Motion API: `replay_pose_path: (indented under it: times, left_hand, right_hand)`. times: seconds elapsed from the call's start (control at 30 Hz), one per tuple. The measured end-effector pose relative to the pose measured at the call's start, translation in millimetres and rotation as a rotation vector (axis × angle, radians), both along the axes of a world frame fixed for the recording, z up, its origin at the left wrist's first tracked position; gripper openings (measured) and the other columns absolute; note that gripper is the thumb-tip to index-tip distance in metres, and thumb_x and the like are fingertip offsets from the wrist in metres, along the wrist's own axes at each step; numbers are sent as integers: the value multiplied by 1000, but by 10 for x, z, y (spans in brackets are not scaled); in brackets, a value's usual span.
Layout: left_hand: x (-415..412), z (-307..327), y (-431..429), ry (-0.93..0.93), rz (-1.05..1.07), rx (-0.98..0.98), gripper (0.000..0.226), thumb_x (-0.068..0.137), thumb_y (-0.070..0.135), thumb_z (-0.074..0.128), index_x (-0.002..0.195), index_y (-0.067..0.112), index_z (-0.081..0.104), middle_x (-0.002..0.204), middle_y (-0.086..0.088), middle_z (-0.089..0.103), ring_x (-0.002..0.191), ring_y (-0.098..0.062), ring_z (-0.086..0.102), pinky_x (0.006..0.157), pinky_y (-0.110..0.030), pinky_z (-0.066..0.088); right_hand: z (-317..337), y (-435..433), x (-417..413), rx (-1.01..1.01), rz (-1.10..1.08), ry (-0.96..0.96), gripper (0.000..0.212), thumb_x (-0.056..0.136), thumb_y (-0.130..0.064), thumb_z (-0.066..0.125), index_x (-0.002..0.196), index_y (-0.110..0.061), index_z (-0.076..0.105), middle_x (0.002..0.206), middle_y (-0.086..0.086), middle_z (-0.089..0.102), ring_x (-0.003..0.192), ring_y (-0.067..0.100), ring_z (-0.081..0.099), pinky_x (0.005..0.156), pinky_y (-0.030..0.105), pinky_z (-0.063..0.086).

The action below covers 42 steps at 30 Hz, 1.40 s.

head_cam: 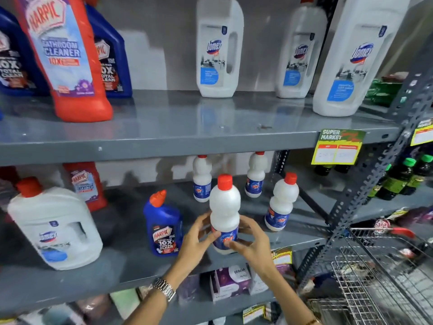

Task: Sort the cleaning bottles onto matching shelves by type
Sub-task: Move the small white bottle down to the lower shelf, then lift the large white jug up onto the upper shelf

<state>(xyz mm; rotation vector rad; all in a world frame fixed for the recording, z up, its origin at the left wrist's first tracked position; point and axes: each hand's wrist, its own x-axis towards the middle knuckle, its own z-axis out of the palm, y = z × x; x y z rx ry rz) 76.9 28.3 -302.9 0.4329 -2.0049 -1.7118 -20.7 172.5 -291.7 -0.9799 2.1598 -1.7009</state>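
Observation:
A small white bottle with a red cap and blue label (225,207) stands upright near the front of the middle shelf (131,273). My left hand (196,238) grips its lower left side and my right hand (250,242) its lower right side. Three like bottles stand behind and to the right: one (202,179), another (256,175), a third (281,202). A blue Harpic bottle (164,227) stands just left of my hands. A large white Domex jug (56,226) sits at the shelf's left, a red Harpic bottle (86,184) behind it.
The top shelf (187,134) holds three white Domex jugs (219,48), a tall red Harpic bottle (65,57) and blue Harpic bottles (112,57). A wire trolley basket (379,277) is at the lower right. Dark green-capped bottles (398,181) fill the neighbouring rack. Boxes (229,282) lie below.

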Motion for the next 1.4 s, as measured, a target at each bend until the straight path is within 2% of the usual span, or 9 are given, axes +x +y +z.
replay_pose_path:
  times: [0.3, 0.5, 0.67, 0.73, 0.87, 1.03, 1.17, 1.27, 1.4]
  left_hand:
    - [-507, -531, -281, -65, 111, 10, 51, 84, 10, 64, 123, 34, 42, 123, 3, 59, 109, 8, 55, 84, -7, 44]
    - [-622, -659, -353, -49, 136, 26, 52, 84, 12, 65, 127, 29, 42, 127, -1, 58, 115, -3, 56, 91, -15, 48]
    - [-599, -624, -327, -64, 117, 19, 58, 85, 13, 64, 135, 22, 37, 137, -7, 52, 124, -17, 50, 103, -37, 45]
    - [-566, -570, -278, -84, 123, 13, 61, 87, 14, 61, 139, 22, 32, 141, -6, 47, 128, -18, 46, 106, -43, 41]
    - [-422, -404, -165, -26, 206, 21, 60, 90, 6, 54, 142, 17, 26, 148, -2, 35, 131, -12, 38, 104, -27, 34]
    - [-42, -63, -72, 178, 232, -145, 47, 92, 6, 50, 130, 32, 39, 136, 11, 46, 126, -3, 44, 104, -23, 39]
    - [474, 312, -220, 462, 575, -342, 30, 94, 12, 48, 119, 29, 52, 122, 27, 54, 111, 0, 55, 90, -12, 43]
    - [885, 454, -571, 541, 829, -409, 30, 92, 15, 51, 116, 33, 50, 119, 19, 55, 111, -3, 54, 96, -16, 40]
    - [1578, 456, -1240, 459, 1105, -352, 41, 86, 17, 58, 124, 8, 47, 124, 2, 50, 115, -10, 48, 98, -9, 32]
  right_hand:
    - [-496, -466, -495, 25, 23, -65, 55, 68, 0, 77, 107, -28, 51, 106, -10, 62, 99, 5, 59, 76, 4, 47]
    - [-634, -577, -594, -4, 26, -117, 56, 72, -1, 75, 109, -35, 49, 111, -17, 60, 101, -8, 58, 75, 6, 49]
    - [-655, -571, -563, 19, 35, -116, 57, 75, -6, 74, 115, -36, 46, 115, -18, 56, 106, -2, 56, 75, 3, 47]
    - [-656, -561, -518, 1, 22, -122, 59, 76, -4, 72, 123, -29, 46, 123, -13, 54, 110, 0, 54, 85, 8, 44]
    - [-565, -540, -269, -175, -272, -231, 65, 76, 3, 68, 132, -18, 45, 133, -1, 50, 118, 16, 49, 101, 36, 38]
    - [-202, -696, 202, -408, -493, -96, 45, 76, 4, 63, 117, -14, 53, 116, 4, 57, 104, 11, 55, 96, 31, 45]
    - [178, -1037, 779, -491, -304, 49, 36, 76, -5, 58, 109, -18, 53, 108, 0, 57, 96, 13, 57, 84, 26, 48]
    - [397, -1394, 1219, -504, -104, 164, 34, 77, -9, 57, 111, -12, 56, 107, 0, 58, 98, 14, 57, 89, 26, 47]
    - [563, -1920, 1761, -310, 187, 182, 50, 77, -18, 63, 125, -11, 48, 121, 4, 53, 108, 14, 54, 91, 25, 45]
